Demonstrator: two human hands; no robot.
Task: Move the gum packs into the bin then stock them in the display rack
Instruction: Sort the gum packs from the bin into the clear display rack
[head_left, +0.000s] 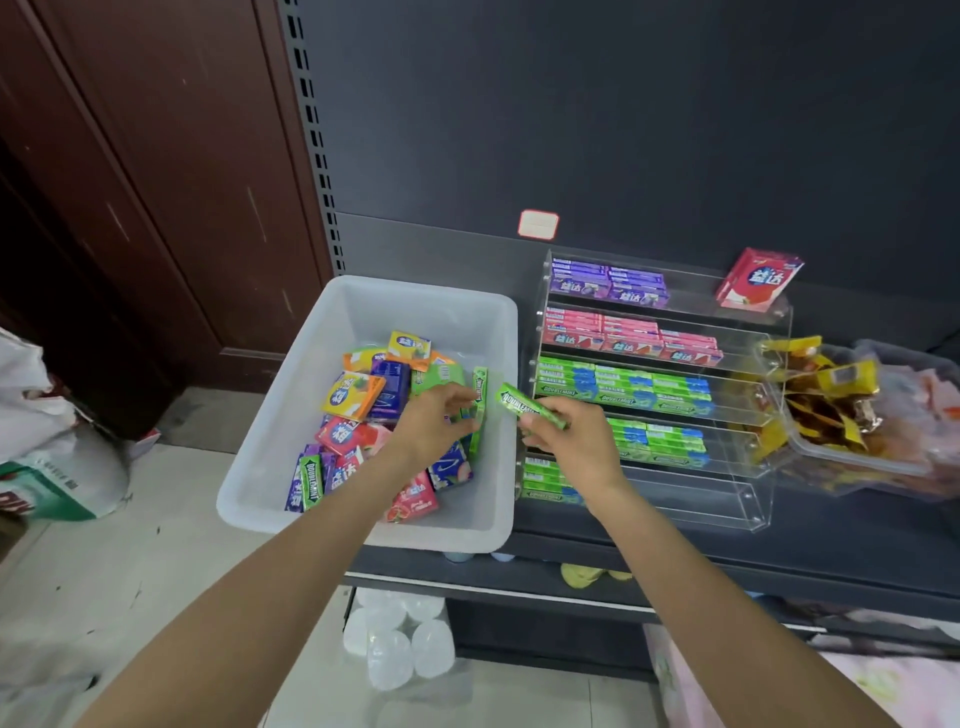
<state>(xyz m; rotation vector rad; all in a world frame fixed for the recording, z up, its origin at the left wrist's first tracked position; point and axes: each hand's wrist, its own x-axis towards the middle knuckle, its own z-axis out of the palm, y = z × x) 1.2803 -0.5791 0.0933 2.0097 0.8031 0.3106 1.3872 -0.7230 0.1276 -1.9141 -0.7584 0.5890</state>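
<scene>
Bin (291, 395) anchors my view — my right hand (569, 441) pinches a green gum pack (527, 405) just beside its rim, my left hand (441, 415) grips another pack (479, 410) inside.

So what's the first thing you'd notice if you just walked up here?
Probably the white bin on the left of the shelf, full of jumbled colourful gum packs. Next to it, a clear rack holds neat purple, pink and green rows. Between them, the right hand holds a green gum stick, while the left hand reaches into the bin.
</scene>
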